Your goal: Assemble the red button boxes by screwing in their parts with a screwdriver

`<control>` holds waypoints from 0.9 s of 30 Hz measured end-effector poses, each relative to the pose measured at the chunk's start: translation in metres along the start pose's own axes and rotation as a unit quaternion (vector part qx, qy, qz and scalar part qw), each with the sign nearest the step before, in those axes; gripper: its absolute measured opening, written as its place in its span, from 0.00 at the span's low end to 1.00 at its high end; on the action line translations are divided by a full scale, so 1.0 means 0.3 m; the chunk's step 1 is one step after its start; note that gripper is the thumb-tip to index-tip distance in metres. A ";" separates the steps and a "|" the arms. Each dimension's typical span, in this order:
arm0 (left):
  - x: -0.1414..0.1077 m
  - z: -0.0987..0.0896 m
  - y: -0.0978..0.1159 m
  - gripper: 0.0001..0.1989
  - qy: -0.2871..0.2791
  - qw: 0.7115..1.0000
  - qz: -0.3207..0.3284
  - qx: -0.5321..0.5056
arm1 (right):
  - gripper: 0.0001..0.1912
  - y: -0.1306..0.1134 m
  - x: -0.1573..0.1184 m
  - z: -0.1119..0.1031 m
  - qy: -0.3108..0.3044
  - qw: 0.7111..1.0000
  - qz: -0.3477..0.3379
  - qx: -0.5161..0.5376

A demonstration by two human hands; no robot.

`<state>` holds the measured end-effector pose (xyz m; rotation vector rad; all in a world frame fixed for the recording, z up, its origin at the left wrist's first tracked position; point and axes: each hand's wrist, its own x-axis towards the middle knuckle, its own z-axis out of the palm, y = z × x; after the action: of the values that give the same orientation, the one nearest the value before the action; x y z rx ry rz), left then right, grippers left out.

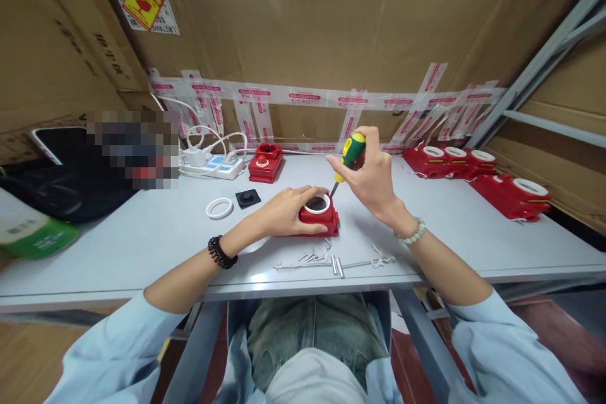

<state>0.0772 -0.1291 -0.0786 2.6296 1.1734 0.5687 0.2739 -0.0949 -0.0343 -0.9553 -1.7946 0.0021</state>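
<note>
A red plastic housing (332,222) with a white ring (324,207) around its round opening sits on the table in front of me. My left hand (291,209) is wrapped around its left side, thumb in front and fingers behind. In my right hand (372,180) is a screwdriver (353,150) with a green and yellow handle, tilted, its shaft pointing down. The tip meets the housing's back right corner; whether it sits in a screw is hidden. Several screws (311,256) and small metal pins (337,266) lie in front of the housing.
Left of the housing lie a loose white ring (219,208) and a black square part (248,199). Another red housing (266,163) stands behind, beside a power strip (222,166). Several red units (449,161) sit at the right. Cardboard (293,25) walls off the back.
</note>
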 end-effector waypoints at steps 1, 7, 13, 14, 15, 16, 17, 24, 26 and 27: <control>0.000 0.000 0.001 0.36 0.001 1.000 -0.002 0.000 | 0.25 -0.003 0.007 0.002 -0.007 0.999 -0.005 -0.037; 0.001 -0.004 0.007 0.36 0.000 1.000 -0.003 -0.010 | 0.23 -0.041 0.036 -0.013 -0.011 0.984 0.000 -0.180; 0.001 -0.009 0.003 0.34 -0.004 1.000 0.012 -0.023 | 0.17 -0.054 0.092 -0.107 -0.182 0.983 -0.029 -0.013; 0.000 -0.009 0.003 0.34 -0.004 1.000 0.011 -0.024 | 0.17 -0.046 0.103 -0.122 -0.226 0.973 -0.044 0.021; 0.000 -0.009 0.002 0.34 -0.003 1.000 0.010 -0.025 | 0.17 -0.037 0.111 -0.133 -0.267 0.961 -0.055 0.057; 0.000 -0.009 0.002 0.34 -0.003 1.000 0.008 -0.025 | 0.18 -0.028 0.116 -0.140 -0.295 0.950 -0.058 0.087; 0.001 -0.009 0.002 0.34 -0.004 1.000 0.007 -0.024 | 0.19 -0.021 0.118 -0.141 -0.301 0.947 -0.054 0.098; 0.004 -0.011 0.003 0.34 -0.008 1.000 0.010 -0.017 | 0.17 -0.029 0.082 -0.069 -0.093 0.988 0.018 -0.126; 0.004 -0.011 0.002 0.34 -0.010 1.000 0.008 -0.019 | 0.15 -0.029 0.079 -0.063 -0.055 0.987 0.029 -0.148; 0.003 -0.011 0.001 0.34 -0.010 1.000 0.008 -0.019 | 0.14 -0.026 0.079 -0.065 -0.046 0.988 0.040 -0.145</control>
<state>0.0767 -0.1284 -0.0752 2.6084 1.1253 0.5604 0.2817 -0.0942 -0.0037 -1.2505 -1.8724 -0.1726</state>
